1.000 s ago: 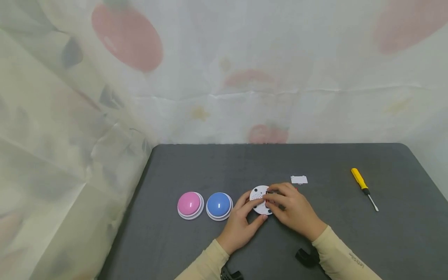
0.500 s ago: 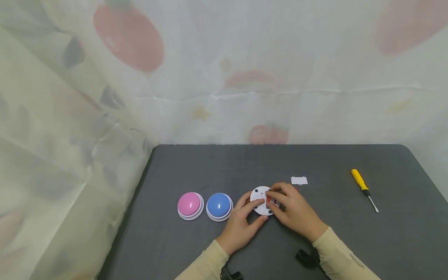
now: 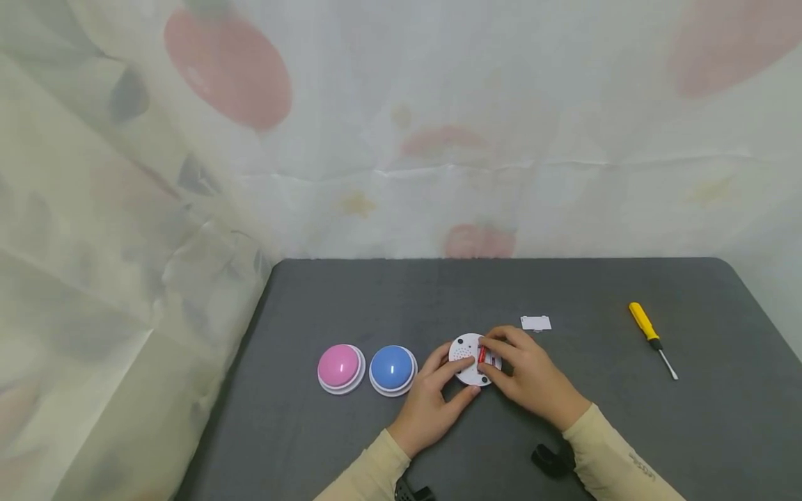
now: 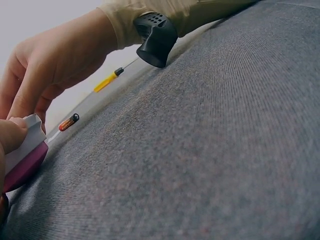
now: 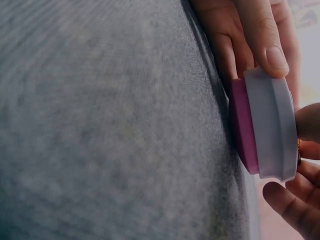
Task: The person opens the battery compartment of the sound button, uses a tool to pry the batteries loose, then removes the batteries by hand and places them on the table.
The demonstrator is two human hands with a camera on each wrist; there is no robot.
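Observation:
A round push button lies upside down, white base up with its small holes and battery compartment. Its purple dome faces the table in the right wrist view. My left hand grips the button by its rim, thumb at the near side. With thumb and fingertips at its two ends, my right hand pinches a red battery at the compartment. A second battery, orange and black, lies on the table beyond the button in the left wrist view; my right hand hides it in the head view.
A blue button and a pink button stand to the left, domes up. Behind my right hand lies a small white cover. A yellow-handled screwdriver rests at the right of the grey table.
My right fingers have shifted slightly right and spread apart, so the red battery they covered now shows between them. My left hand keeps its grip on the button.

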